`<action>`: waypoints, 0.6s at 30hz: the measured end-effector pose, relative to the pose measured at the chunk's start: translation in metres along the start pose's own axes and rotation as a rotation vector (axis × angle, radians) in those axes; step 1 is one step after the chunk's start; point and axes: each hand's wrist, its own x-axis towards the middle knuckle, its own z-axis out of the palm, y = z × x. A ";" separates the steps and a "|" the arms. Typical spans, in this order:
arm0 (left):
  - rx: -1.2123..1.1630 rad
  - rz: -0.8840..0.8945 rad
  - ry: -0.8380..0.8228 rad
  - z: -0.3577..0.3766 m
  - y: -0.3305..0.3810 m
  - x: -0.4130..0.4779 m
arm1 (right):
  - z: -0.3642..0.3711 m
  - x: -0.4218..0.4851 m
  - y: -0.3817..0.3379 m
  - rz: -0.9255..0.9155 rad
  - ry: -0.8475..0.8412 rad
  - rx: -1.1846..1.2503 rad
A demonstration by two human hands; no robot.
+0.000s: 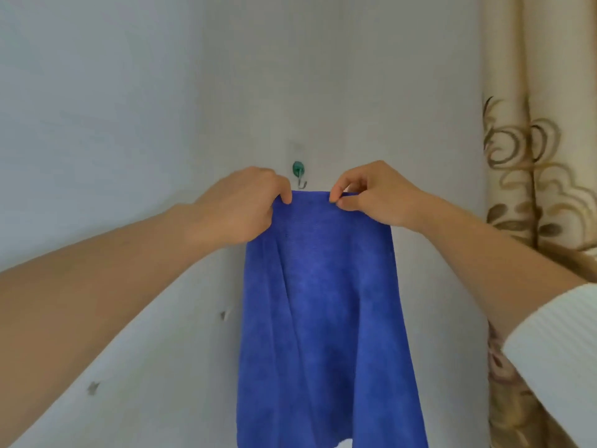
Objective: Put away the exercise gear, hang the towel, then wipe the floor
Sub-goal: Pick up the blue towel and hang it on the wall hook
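A blue towel hangs down in front of a white wall, held up by its top edge. My left hand pinches the top left corner. My right hand pinches the top right part of the edge between thumb and fingers. A green wall hook with a metal prong sits on the wall between my hands, just above the towel's top edge. The towel's edge is just below the prong and is not on it.
A cream curtain with a brown swirl pattern hangs at the right. The white wall has a few small dark marks at the lower left. The floor is out of view.
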 end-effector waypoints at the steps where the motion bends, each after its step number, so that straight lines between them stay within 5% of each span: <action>1: 0.035 -0.001 -0.027 0.004 0.001 0.007 | 0.006 0.011 0.006 -0.017 0.032 -0.084; 8: 0.320 0.005 0.062 0.020 0.005 0.046 | 0.031 0.062 0.031 -0.137 0.352 -0.262; 14: 0.462 -0.063 0.078 0.036 -0.002 0.056 | 0.049 0.090 0.037 -0.176 0.319 -0.211; 18: 0.429 -0.077 0.004 0.045 0.011 0.054 | 0.058 0.092 0.049 0.016 0.206 0.136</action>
